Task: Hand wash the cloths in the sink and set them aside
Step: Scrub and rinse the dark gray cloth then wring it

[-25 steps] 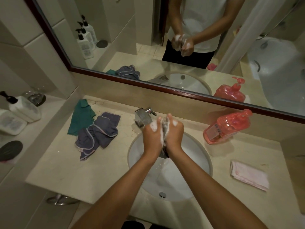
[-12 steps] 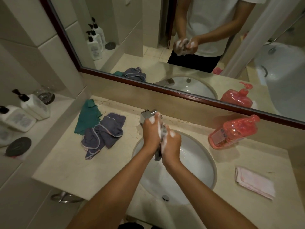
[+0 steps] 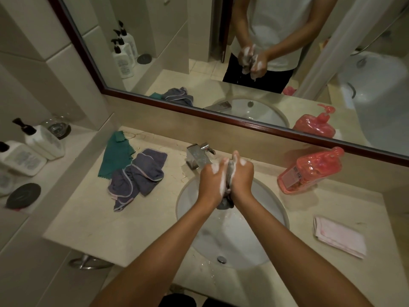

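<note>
Both hands, left (image 3: 211,181) and right (image 3: 242,177), soapy, each keep a clenched grip on one grey cloth (image 3: 225,201) pressed between them above the sink (image 3: 274,209). Purple cloth (image 3: 137,176) and green cloth (image 3: 115,155) lie on the tabletop (image 3: 88,222).

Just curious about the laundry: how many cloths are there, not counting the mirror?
4: a soapy grey cloth between both hands, green cloth and purple cloth left of the sink, pink cloth right.

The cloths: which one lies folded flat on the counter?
The pink cloth, right of the sink; the purple cloth lies crumpled.
</note>
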A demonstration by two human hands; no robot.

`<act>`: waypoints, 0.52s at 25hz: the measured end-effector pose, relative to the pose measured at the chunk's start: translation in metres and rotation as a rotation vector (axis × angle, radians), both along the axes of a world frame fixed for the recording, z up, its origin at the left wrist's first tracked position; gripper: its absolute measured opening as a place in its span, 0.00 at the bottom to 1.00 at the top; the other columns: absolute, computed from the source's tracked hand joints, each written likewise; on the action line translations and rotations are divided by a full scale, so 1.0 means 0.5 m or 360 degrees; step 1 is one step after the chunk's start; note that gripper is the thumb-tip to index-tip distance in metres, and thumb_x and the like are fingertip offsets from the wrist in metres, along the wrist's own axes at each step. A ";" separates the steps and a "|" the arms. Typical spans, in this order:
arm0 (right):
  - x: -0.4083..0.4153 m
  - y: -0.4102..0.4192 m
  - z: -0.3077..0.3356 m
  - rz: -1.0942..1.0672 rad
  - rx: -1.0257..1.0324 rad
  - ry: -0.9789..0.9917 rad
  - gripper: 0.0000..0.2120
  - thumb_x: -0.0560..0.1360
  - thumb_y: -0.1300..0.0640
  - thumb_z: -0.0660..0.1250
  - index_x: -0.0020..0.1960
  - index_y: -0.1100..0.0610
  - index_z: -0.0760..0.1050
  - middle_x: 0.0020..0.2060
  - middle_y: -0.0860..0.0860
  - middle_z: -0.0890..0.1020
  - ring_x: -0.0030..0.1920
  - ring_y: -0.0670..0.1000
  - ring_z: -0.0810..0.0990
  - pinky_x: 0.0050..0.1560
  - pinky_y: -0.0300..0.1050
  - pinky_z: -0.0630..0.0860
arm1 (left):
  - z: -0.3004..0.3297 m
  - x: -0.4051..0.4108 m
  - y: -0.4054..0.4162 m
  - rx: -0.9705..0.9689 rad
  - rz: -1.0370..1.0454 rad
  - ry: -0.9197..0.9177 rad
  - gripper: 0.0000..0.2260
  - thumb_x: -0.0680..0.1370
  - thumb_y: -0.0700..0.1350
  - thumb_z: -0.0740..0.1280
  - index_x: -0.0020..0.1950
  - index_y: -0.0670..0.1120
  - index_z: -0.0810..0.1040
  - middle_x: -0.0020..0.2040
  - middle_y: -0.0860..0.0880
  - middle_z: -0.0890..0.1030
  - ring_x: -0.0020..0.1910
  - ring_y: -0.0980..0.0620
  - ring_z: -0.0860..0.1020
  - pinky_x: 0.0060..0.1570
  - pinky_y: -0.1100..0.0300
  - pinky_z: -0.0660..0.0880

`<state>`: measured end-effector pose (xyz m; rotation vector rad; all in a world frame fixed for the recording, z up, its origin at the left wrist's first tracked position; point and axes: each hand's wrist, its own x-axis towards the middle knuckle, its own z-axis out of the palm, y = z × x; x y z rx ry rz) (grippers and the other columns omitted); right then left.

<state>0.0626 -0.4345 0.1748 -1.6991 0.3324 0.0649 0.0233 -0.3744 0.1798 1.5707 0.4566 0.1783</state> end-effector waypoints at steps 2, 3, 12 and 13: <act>0.009 -0.003 -0.008 0.0049 -0.0018 0.0026 0.25 0.85 0.50 0.58 0.30 0.56 0.67 0.27 0.54 0.72 0.31 0.51 0.71 0.36 0.45 0.68 | 0.000 0.005 0.014 -0.0180 -0.0050 -0.0004 0.21 0.85 0.47 0.61 0.31 0.52 0.78 0.29 0.55 0.80 0.32 0.59 0.79 0.37 0.60 0.76; 0.010 -0.002 -0.020 0.0057 0.0023 0.0064 0.24 0.84 0.48 0.57 0.31 0.56 0.68 0.28 0.54 0.73 0.32 0.51 0.72 0.36 0.45 0.69 | -0.001 0.007 0.024 -0.0239 -0.0041 -0.0014 0.22 0.85 0.47 0.62 0.31 0.53 0.79 0.29 0.56 0.81 0.32 0.59 0.80 0.37 0.62 0.76; 0.017 -0.063 -0.142 0.0168 0.0119 0.0732 0.10 0.78 0.53 0.67 0.42 0.56 0.82 0.45 0.57 0.85 0.46 0.57 0.83 0.39 0.44 0.76 | -0.138 -0.041 0.121 -0.0321 0.0168 0.0242 0.12 0.81 0.47 0.67 0.39 0.44 0.76 0.32 0.52 0.78 0.32 0.56 0.78 0.33 0.65 0.74; 0.021 -0.066 -0.159 0.0166 0.0066 0.0750 0.09 0.78 0.54 0.66 0.43 0.57 0.81 0.45 0.57 0.84 0.46 0.56 0.82 0.40 0.45 0.76 | -0.155 -0.047 0.125 -0.0372 0.0209 0.0269 0.12 0.83 0.47 0.65 0.41 0.43 0.76 0.33 0.52 0.79 0.32 0.57 0.79 0.32 0.65 0.74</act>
